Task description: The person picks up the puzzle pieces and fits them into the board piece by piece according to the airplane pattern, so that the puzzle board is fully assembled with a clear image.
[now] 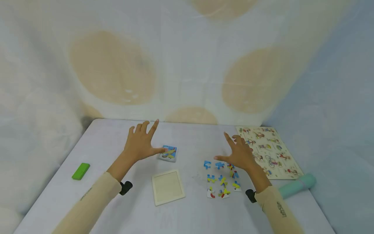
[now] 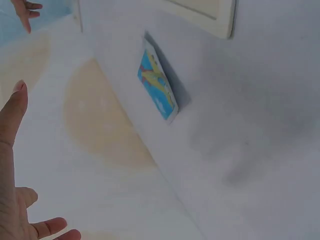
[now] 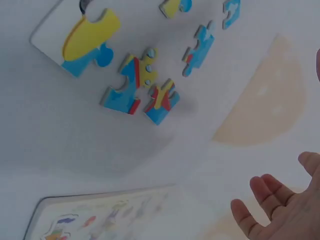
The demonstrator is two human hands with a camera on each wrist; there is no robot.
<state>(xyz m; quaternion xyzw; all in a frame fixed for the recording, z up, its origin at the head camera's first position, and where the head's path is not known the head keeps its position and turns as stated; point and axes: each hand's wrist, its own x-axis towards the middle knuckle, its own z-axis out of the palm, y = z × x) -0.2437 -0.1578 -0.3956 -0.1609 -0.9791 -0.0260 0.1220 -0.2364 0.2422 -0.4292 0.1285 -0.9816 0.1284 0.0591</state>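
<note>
Loose pieces (image 1: 221, 178) right of tray (image 1: 168, 186)

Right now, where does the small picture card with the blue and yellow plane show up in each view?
Head: picture card left of centre, by the left hand.
Left wrist: centre, seen edge-on.
Right wrist: not in view.
Shared landmark: empty puzzle tray, top edge of left wrist view.

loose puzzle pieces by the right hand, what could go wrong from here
The right hand hovers open just above the loose puzzle pieces; a careless sweep could scatter them, perhaps toward the near table edge.

The left hand hangs spread beside the small picture card, which looks propped up on one side in the left wrist view, so a brush might knock or slide it.

The empty puzzle tray sits between the two arms, where a sleeve could nudge it.
</note>
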